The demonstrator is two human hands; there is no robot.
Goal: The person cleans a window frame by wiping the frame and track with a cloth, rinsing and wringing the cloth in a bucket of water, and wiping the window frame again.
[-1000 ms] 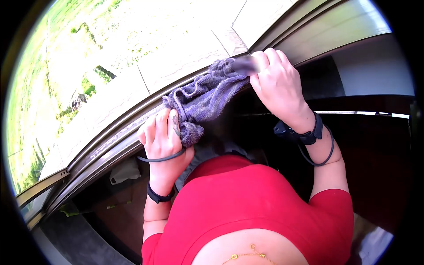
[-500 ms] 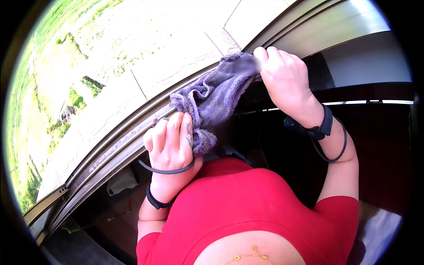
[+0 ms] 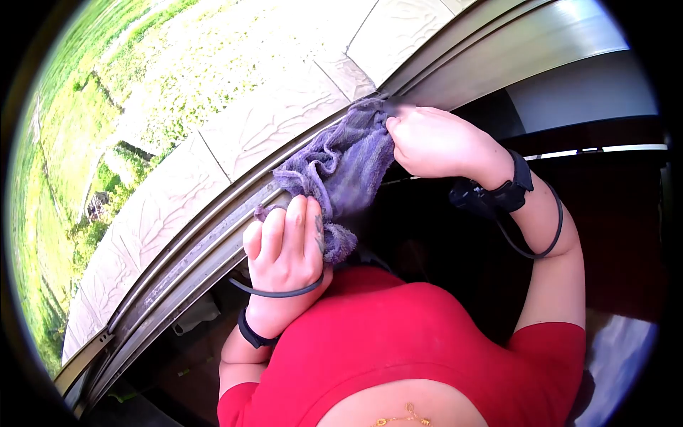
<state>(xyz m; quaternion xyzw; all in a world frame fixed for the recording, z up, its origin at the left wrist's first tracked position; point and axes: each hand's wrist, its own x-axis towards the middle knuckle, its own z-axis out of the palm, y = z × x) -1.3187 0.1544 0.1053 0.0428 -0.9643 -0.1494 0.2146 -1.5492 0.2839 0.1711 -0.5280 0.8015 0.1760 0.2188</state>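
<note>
A crumpled purple cloth (image 3: 348, 160) lies over the inner edge of the metal window track (image 3: 206, 245) and hangs down on the near side. My left hand (image 3: 288, 245) is closed on its lower left end, with the fingers bent over the track and a bunch of cloth showing beside the index finger. Its upper right end is gripped by my right hand (image 3: 445, 142), whose knuckles are turned toward the window frame. A blurred patch hides part of the fingertips there. The cloth is stretched between the two hands.
Beyond the track lies a pale stone ledge (image 3: 260, 132), with bright greenery further out. A wide metal frame (image 3: 498, 64) runs to the upper right. Below the track, a pale object (image 3: 196, 313) sits in the dark area at the left.
My right hand has turned at the wrist and moved down and left with the cloth's upper end. My left hand appears lower and further right, still holding the cloth, as the view has also shifted.
</note>
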